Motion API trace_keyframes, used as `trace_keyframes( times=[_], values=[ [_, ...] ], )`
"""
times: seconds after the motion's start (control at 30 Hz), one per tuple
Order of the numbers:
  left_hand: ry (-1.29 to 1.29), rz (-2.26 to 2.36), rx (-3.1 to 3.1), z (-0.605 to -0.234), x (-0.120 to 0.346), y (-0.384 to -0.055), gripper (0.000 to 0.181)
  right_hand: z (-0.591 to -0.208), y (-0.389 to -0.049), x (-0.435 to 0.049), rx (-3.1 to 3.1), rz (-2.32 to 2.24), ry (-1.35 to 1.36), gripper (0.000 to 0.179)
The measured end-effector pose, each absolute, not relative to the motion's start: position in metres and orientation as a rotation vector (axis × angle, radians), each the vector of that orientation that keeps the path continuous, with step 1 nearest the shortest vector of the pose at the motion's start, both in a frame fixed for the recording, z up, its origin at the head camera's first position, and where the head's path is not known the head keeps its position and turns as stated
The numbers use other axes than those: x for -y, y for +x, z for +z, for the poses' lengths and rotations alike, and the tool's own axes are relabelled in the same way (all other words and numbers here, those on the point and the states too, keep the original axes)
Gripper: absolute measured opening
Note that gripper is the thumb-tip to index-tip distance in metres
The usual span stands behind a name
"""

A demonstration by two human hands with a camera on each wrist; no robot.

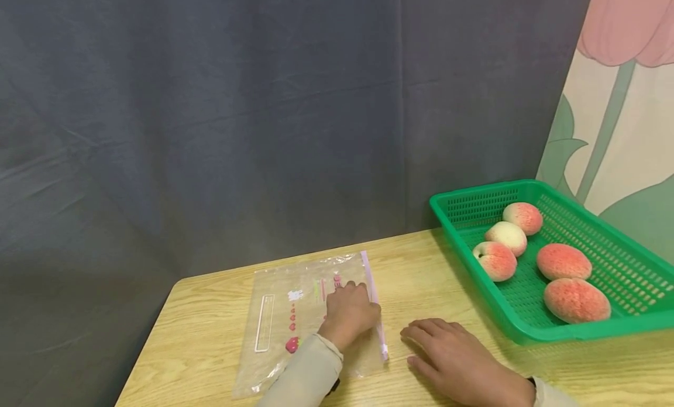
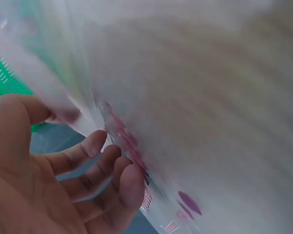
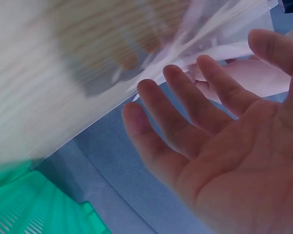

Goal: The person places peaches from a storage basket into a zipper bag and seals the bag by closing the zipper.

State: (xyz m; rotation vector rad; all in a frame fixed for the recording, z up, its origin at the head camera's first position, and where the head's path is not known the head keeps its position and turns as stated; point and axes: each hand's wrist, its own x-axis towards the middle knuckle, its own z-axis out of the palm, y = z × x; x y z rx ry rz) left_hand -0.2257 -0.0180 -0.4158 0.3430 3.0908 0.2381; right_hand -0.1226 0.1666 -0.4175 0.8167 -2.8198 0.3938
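A clear zip bag (image 1: 310, 331) printed with strawberries, hearts and a white label box lies flat on the wooden table, its lilac zip edge (image 1: 371, 278) on the right. My left hand (image 1: 350, 312) is over the bag near that edge. In the left wrist view its loosely bent fingers (image 2: 129, 187) touch the plastic with their tips, and the thumb is apart from them. Right of the bag, my right hand (image 1: 455, 357) rests palm down at the table, fingers spread. The right wrist view shows those fingers (image 3: 161, 117) extended, gripping nothing.
A green plastic basket (image 1: 476, 299) stands on the right of the table (image 1: 184, 319), with several pink and cream peaches (image 1: 576, 300) in it. Behind the table hangs a dark grey curtain (image 1: 237, 132); a flower-patterned panel (image 1: 642, 120) is at the far right.
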Motion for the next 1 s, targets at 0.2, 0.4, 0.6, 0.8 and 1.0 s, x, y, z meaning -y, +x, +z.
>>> trace_keyframes(
  times=[0.2,0.4,0.6,0.8,1.0],
  values=[
    [0.451,0.363,-3.078,-0.414,0.020,-0.224,0.021,-0.418,-0.123,-0.166,2.739,0.298,0.805,0.034],
    [0.497,0.519,-3.081,-0.412,0.026,-0.223,0.019,-0.415,-0.129,-0.160,2.591,0.268,0.777,0.030],
    [0.479,0.752,-3.035,-0.413,0.037,-0.217,0.021,-0.410,-0.139,-0.152,2.613,0.392,0.689,0.027],
    [0.437,0.942,-3.038,-0.410,0.047,-0.209,0.015,-0.403,-0.149,-0.137,2.672,0.607,0.695,0.026],
    [0.463,0.960,-3.137,-0.405,0.051,-0.200,0.011,-0.399,-0.158,-0.122,2.735,0.713,0.597,0.024]
  ],
)
